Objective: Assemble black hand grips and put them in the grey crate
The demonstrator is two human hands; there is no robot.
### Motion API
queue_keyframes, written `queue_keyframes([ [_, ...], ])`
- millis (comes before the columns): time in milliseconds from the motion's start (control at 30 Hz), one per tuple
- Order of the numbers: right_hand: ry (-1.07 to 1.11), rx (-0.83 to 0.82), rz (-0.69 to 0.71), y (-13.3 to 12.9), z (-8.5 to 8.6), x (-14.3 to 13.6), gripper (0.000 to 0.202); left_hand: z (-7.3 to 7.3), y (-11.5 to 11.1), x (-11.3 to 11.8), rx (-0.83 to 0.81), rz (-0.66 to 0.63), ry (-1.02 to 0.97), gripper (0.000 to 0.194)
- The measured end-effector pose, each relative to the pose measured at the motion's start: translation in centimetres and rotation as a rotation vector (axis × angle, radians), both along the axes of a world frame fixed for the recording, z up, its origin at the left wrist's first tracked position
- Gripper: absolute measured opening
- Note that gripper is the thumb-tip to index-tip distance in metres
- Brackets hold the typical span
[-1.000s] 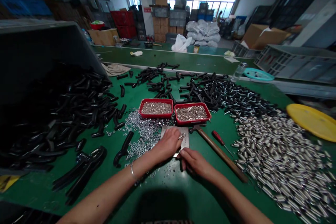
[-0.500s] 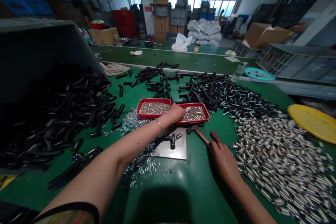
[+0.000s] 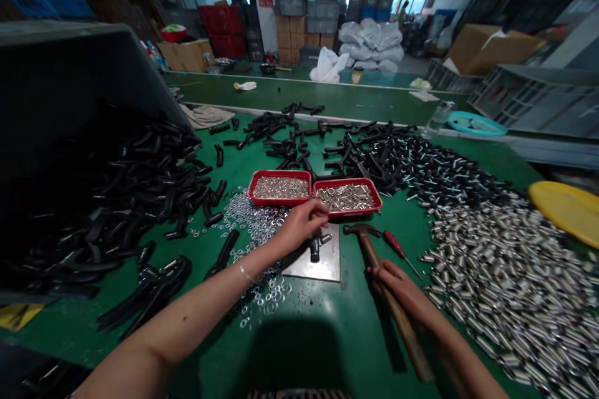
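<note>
My left hand (image 3: 305, 222) is closed, fingertips pinched, just in front of the right red tray (image 3: 349, 215) of small metal pins; what it pinches is too small to name. Below it, a black part (image 3: 315, 250) and a small metal cylinder (image 3: 326, 238) rest on the steel plate (image 3: 322, 269). My right hand (image 3: 397, 287) is wrapped round the wooden handle of the hammer (image 3: 369, 249), whose head points toward the trays. Right of the hammer head lies a red screwdriver (image 3: 394, 243). The left red tray (image 3: 279, 202) holds tiny metal pieces.
Metal rings (image 3: 250, 218) lie left of the plate. Black parts (image 3: 187, 199) spill from a large bin (image 3: 135, 50) at left. Metal cylinders (image 3: 505, 274) are heaped at right, beside a yellow lid (image 3: 566, 212). A clear bottle (image 3: 438, 118) stands near a blue lid (image 3: 476, 124).
My left hand has come back from the right tray toward the plate. My right hand has moved down and now grips the hammer's handle, lifted with its lower end in view; the screwdriver lies apart from the hand.
</note>
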State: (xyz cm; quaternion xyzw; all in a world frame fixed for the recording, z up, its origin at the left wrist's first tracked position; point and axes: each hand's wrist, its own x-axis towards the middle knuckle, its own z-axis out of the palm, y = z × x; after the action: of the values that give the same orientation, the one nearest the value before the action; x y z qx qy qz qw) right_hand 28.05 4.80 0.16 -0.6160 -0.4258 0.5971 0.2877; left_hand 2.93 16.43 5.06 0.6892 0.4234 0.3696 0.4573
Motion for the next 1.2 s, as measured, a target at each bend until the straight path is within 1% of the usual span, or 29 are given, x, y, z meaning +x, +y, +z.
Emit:
queue_keyframes([
  [33, -0.035, 0.024, -0.03, -0.6, -0.4, -0.5, 0.036, -0.1, -1.9, 0.2, -0.078, 0.01, -0.074, 0.012],
  [67, -0.074, 0.064, -0.059, -1.1, -0.9, -1.2, 0.036, -0.2, -3.8, 0.8, -0.118, 0.014, -0.12, 0.012],
  [100, -0.108, 0.121, -0.087, -1.5, -1.3, -1.9, 0.036, -0.4, -5.7, 1.6, -0.117, -0.009, -0.125, 0.012],
  [133, -0.13, 0.181, -0.109, -1.6, -1.8, -2.6, 0.034, -0.7, -7.4, 2.7, -0.067, -0.055, -0.089, 0.01],
  [200, -0.139, 0.284, -0.134, -1.6, -2.4, -3.9, 0.03, -1.5, -10.1, 4.8, 0.123, -0.179, 0.078, 0.009],
  [267, -0.149, 0.329, -0.125, -1.3, -2.7, -4.6, 0.027, -2.4, -11.8, 6.1, 0.305, -0.285, 0.298, 0.012],
  [333, -0.163, 0.32, -0.116, -1.3, -2.6, -4.9, 0.029, -3.1, -12.7, 6.0, 0.393, -0.353, 0.467, 0.015],
  [367, -0.154, 0.298, -0.114, -1.4, -2.5, -4.9, 0.03, -3.2, -12.8, 5.5, 0.397, -0.365, 0.514, 0.017],
  [433, -0.095, 0.205, -0.106, -1.7, -2.0, -4.8, 0.034, -3.1, -12.4, 3.7, 0.35, -0.344, 0.544, 0.022],
  [467, -0.048, 0.143, -0.099, -1.9, -1.8, -4.7, 0.036, -2.9, -11.8, 2.5, 0.311, -0.294, 0.525, 0.024],
  [533, 0.045, 0.026, -0.088, -2.1, -1.2, -4.5, 0.039, -2.4, -9.9, 0.1, 0.211, -0.115, 0.423, 0.023],
  [600, 0.117, -0.033, -0.104, -2.1, -0.8, -4.1, 0.042, -2.2, -7.3, -2.0, 0.098, 0.083, 0.272, 0.016],
  [633, 0.142, -0.044, -0.116, -2.0, -0.6, -3.8, 0.043, -2.3, -6.0, -2.8, 0.032, 0.146, 0.208, 0.013],
  [667, 0.162, -0.05, -0.124, -1.9, -0.5, -3.6, 0.044, -2.5, -4.7, -3.3, -0.023, 0.174, 0.165, 0.01],
  [733, 0.185, -0.052, -0.122, -1.6, -0.5, -3.1, 0.044, -3.4, -2.7, -3.9, -0.078, 0.182, 0.147, 0.006],
  [800, 0.186, -0.057, -0.104, -1.4, -0.6, -2.5, 0.043, -4.4, -1.7, -3.7, -0.068, 0.17, 0.186, 0.005],
  [867, 0.175, -0.071, -0.078, -1.4, -0.7, -2.0, 0.043, -5.2, -1.3, -3.3, -0.064, 0.168, 0.217, 0.006],
  [933, 0.133, -0.053, -0.039, -1.5, -0.7, -1.5, 0.044, -5.5, -1.4, -3.0, -0.082, 0.17, 0.233, 0.008],
  [1000, 0.053, 0.034, 0.016, -1.7, -0.4, -1.0, 0.043, -5.3, -1.6, -2.8, -0.051, 0.166, 0.269, 0.008],
  [1033, 0.018, 0.087, 0.044, -1.8, -0.2, -0.8, 0.041, -5.0, -1.6, -2.8, 0.003, 0.146, 0.307, 0.008],
  [1133, -0.086, 0.169, 0.117, -1.7, 1.1, -0.3, 0.035, -3.9, -1.9, -3.1, 0.258, 0.008, 0.488, 0.009],
  [1200, -0.233, 0.224, 0.186, -1.5, 2.5, -0.3, 0.032, -3.3, -2.3, -3.4, 0.363, -0.068, 0.601, 0.012],
])
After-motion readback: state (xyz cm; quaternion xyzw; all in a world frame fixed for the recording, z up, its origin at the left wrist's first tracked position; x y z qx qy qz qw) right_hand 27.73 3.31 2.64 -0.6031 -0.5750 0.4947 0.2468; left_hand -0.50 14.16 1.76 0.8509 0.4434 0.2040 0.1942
